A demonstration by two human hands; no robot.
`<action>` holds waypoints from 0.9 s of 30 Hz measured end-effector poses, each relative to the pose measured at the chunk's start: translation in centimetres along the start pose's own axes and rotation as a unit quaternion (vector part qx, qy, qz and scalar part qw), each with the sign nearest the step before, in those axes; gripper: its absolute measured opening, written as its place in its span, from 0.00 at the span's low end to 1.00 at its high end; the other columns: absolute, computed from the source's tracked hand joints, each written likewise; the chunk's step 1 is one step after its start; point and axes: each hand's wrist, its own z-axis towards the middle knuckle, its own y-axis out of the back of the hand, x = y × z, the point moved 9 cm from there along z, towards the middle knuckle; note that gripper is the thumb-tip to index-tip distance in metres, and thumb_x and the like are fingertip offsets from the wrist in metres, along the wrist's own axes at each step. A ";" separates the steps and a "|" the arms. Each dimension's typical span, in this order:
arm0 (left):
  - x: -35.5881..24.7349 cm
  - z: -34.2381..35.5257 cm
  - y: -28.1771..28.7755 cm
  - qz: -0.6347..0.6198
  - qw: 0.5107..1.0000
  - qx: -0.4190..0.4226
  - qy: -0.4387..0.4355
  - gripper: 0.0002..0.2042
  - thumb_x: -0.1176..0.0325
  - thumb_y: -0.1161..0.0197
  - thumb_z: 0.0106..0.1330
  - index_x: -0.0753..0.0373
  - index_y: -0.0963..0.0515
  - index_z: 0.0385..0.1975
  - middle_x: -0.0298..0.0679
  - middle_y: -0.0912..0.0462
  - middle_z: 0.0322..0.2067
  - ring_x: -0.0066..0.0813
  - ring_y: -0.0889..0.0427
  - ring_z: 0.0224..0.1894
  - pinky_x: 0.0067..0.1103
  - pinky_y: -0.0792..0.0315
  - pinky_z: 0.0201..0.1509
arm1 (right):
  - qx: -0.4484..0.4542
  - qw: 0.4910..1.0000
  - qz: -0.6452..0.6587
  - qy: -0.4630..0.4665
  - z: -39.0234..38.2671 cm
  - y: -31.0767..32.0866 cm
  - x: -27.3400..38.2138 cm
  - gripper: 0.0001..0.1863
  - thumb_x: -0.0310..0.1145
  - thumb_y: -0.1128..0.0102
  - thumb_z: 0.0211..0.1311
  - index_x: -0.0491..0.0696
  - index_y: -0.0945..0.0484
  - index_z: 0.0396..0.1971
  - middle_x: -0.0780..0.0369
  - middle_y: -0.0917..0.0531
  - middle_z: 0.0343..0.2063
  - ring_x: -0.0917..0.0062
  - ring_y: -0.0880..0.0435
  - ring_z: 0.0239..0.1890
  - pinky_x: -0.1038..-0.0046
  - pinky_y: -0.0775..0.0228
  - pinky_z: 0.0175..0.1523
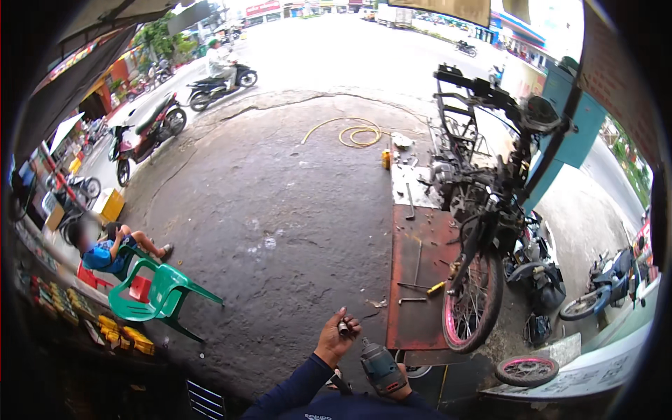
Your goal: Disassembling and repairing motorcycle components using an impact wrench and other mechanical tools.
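In the lower middle, my left hand (334,341) is closed around a small metal socket (343,327), held between thumb and fingers. Just right of it, my right hand (397,392) grips a dark grey power impact driver (378,365), whose nose points up toward the socket without visibly touching it. Beyond the driver, a rusty red work platform (413,322) carries wrenches, a yellow-handled tool (435,288) and a stripped motorcycle (476,196) with a pink-rimmed front wheel.
A person (112,255) sits at left beside a green plastic chair (150,301) and yellow boxed items (126,332). Parked scooters (147,133) and a passing rider line the road. A coiled hose (357,136) lies on the concrete. A loose wheel (525,371) lies at lower right.
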 end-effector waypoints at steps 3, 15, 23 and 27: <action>-4.1 1.2 -3.0 0.083 0.994 -0.056 -0.030 0.07 0.65 0.44 0.66 0.58 0.32 0.28 0.30 0.34 0.20 0.23 0.31 0.24 0.22 0.32 0.32 | 0.053 0.998 -0.018 0.005 11.0 -6.8 4.3 0.21 0.38 0.28 0.38 0.45 0.24 0.33 0.59 0.17 0.23 0.69 0.16 0.26 0.72 0.25 0.33; -19.3 20.8 -12.1 0.230 0.971 0.015 -0.066 0.14 0.58 0.47 0.68 0.61 0.32 0.26 0.35 0.27 0.22 0.29 0.20 0.29 0.24 0.26 0.35 | 0.145 0.986 -0.068 0.036 39.8 -7.8 6.4 0.22 0.39 0.28 0.37 0.46 0.25 0.33 0.59 0.18 0.23 0.68 0.16 0.26 0.71 0.25 0.33; -30.9 36.4 -20.3 0.259 0.964 0.023 -0.056 0.15 0.57 0.49 0.69 0.64 0.30 0.30 0.42 0.20 0.30 0.31 0.19 0.34 0.24 0.25 0.40 | 0.055 0.985 -0.153 0.057 60.6 -6.0 14.1 0.23 0.40 0.27 0.37 0.47 0.26 0.34 0.58 0.18 0.23 0.65 0.16 0.27 0.69 0.25 0.33; -36.4 47.4 -23.0 0.304 0.952 0.027 0.003 0.15 0.59 0.50 0.69 0.66 0.28 0.31 0.42 0.20 0.29 0.32 0.19 0.34 0.26 0.24 0.40 | 0.044 0.960 -0.260 0.094 72.4 -5.5 15.7 0.24 0.38 0.29 0.41 0.47 0.28 0.40 0.57 0.18 0.24 0.62 0.16 0.28 0.68 0.25 0.34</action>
